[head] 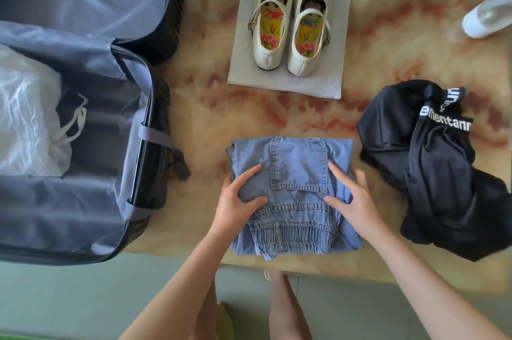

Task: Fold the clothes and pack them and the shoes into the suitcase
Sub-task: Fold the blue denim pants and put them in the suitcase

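Note:
Folded blue denim trousers [293, 162] lie at the table's near edge, elastic waistband towards me. My left hand [238, 198] grips their left side, thumb on top and fingers curled round the edge. My right hand [352, 195] holds the right side the same way. A crumpled black garment [440, 173] with white lettering lies to the right. A pair of cream strap shoes [291, 32] with flowered insoles stands on a grey dust bag [327, 85] at the back. The open suitcase [83, 201] lies at the left.
Inside the suitcase sits a white drawstring bag [30, 118] under a grey mesh divider. A white object [479, 21] stands at the far right edge. The marbled table [194, 107] ends just below the trousers; my legs and the floor show beneath.

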